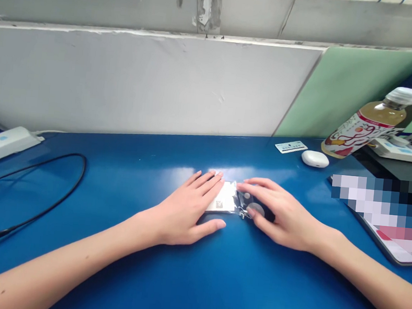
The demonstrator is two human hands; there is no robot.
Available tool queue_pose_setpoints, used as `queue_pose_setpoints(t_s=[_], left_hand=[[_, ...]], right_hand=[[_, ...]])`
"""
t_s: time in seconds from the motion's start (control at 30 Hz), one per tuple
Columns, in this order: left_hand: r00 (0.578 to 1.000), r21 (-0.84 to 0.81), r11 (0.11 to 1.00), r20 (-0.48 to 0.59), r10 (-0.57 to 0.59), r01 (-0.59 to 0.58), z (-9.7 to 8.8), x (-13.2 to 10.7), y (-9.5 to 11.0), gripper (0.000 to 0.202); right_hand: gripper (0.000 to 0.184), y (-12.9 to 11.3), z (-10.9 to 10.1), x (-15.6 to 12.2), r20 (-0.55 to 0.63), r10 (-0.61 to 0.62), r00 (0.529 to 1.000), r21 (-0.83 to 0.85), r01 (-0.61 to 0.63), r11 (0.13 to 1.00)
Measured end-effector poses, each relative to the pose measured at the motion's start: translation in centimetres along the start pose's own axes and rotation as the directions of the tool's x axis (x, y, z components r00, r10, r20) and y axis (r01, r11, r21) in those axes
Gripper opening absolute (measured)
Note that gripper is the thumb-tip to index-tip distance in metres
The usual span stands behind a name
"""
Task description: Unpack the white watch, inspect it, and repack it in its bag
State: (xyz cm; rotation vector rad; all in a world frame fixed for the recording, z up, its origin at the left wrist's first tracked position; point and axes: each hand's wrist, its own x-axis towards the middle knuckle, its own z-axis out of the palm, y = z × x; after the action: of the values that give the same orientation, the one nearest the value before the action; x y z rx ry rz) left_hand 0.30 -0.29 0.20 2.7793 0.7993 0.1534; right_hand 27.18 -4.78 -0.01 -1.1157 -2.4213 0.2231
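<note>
— Where is the room for moving?

— The pale, smooth wall panel (161,83) borders the back edge of the broad, shiny blue counter (194,283). Blue surface stretches in front of both wrists. At right, the flat, dark-edged device (396,248) limits the space; farther back is the clear plastic bottle (359,132) with white cap. At left, the thin black cable (82,172) makes a curve.

— And the hands?

— The left hand (189,208) lies flat, palm down; its grip is apart. The right hand (287,214) is curved, and whether its grip presses together on something, I cannot tell.

— How does the thing look?

— The flat white rectangular piece (228,202) lies on the counter, partly under the left fingers, with a small greyish mark. Just beside it, at the right fingertips, is the glossy dark piece (257,209) with round grey shapes.
</note>
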Motion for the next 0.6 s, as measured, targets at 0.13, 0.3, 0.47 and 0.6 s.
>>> queue_pose_setpoints(t_s=[0.13, 0.3, 0.47, 0.6], left_hand=[[0.999, 0.016, 1.000, 0.051, -0.006, 0.006, -0.2, -0.1, 0.2, 0.083], [0.999, 0.006, 1.000, 0.037, -0.004, 0.004, -0.1, -0.2, 0.4, 0.083], [1.000, 0.015, 1.000, 0.018, 0.006, -0.006, -0.2, -0.2, 0.4, 0.081], [1.000, 0.027, 1.000, 0.017, 0.005, -0.005, -0.2, -0.2, 0.4, 0.079]], right_hand=[[0.037, 0.9, -0.6, 0.1, -0.131, 0.125, 0.983, -0.056, -0.133, 0.989], [0.034, 0.3, -0.4, 0.0, -0.096, 0.120, 0.988, 0.070, -0.113, 0.991], [0.039, -0.3, 0.3, 0.0, -0.059, 0.026, 0.998, 0.110, -0.020, 0.994], [0.036, -0.4, 0.5, 0.0, -0.032, 0.018, 0.999, 0.073, -0.016, 0.997]])
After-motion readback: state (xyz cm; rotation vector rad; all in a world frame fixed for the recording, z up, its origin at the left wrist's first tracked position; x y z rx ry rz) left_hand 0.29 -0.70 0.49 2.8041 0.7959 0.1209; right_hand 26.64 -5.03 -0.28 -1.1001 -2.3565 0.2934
